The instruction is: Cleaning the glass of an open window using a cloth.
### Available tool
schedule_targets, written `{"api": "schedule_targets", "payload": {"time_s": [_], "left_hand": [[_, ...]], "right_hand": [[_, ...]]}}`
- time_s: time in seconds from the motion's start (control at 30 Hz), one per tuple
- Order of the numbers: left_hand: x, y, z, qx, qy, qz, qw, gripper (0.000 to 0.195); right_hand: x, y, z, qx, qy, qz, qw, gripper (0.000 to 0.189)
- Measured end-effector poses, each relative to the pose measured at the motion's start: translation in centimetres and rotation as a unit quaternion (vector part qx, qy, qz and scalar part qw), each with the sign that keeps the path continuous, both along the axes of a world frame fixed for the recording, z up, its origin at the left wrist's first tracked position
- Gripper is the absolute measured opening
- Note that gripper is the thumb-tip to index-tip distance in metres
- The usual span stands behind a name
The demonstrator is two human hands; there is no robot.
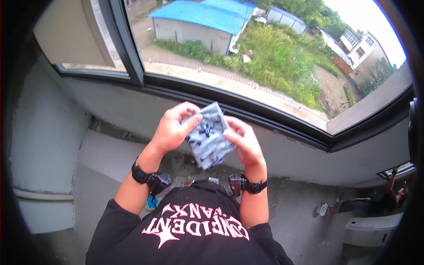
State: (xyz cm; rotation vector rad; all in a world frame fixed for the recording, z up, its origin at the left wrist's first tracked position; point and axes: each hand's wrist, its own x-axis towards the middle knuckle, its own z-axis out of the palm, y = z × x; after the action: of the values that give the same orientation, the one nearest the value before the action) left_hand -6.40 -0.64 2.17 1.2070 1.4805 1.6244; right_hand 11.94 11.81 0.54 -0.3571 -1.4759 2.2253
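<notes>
A folded grey-blue cloth [210, 137] with dark printed figures hangs between my two hands, in front of the window's lower frame. My left hand [177, 127] pinches its upper left edge between thumb and fingers. At the cloth's right edge, my right hand [243, 139] grips it the same way. The hem runs along the top, and the lower part hangs in loose folds. Each wrist carries a black strap with a small device, the left device [160, 182] and the right device [236, 184].
The dark window frame [238, 112] crosses in front of me, with its large glass pane above. A roller blind [73, 33] covers the left pane. Low on the floor are a blue object [151, 202] and a white bucket [323, 209]. A person [374, 202] reaches up at far right near a white cabinet-like unit [371, 232].
</notes>
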Motion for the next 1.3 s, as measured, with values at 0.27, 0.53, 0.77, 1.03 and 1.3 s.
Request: {"api": "schedule_targets", "payload": {"time_s": [0.27, 0.53, 0.77, 1.03, 1.3], "left_hand": [[2.3, -0.8, -2.0, 0.045, -0.38, -0.161, 0.91, 0.046], [0.3, -2.8, -4.1, 0.02, -0.049, -0.191, 0.98, 0.025], [1.3, -0.7, -4.2, 0.05, -0.319, -0.121, 0.939, 0.031], [4.0, 0.8, -3.5, -0.021, -0.076, -0.074, 0.994, 0.05], [0.6, -1.7, -7.0, -0.074, -0.062, -0.064, 0.993, 0.04]], "right_hand": [[0.1, -3.1, -1.4, 0.055, 0.026, -0.102, 0.993, 0.03], [3.2, 0.6, 0.5, 0.327, 0.103, 0.001, 0.939, 0.023], [-0.2, -2.5, -4.7, -0.387, 0.219, 0.051, 0.894, 0.065], [6.1, 1.7, -1.3, -0.166, 0.138, -0.329, 0.919, 0.028], [21.5, 18.9, 24.6, 0.602, 0.003, -0.758, 0.25, 0.041]]}}
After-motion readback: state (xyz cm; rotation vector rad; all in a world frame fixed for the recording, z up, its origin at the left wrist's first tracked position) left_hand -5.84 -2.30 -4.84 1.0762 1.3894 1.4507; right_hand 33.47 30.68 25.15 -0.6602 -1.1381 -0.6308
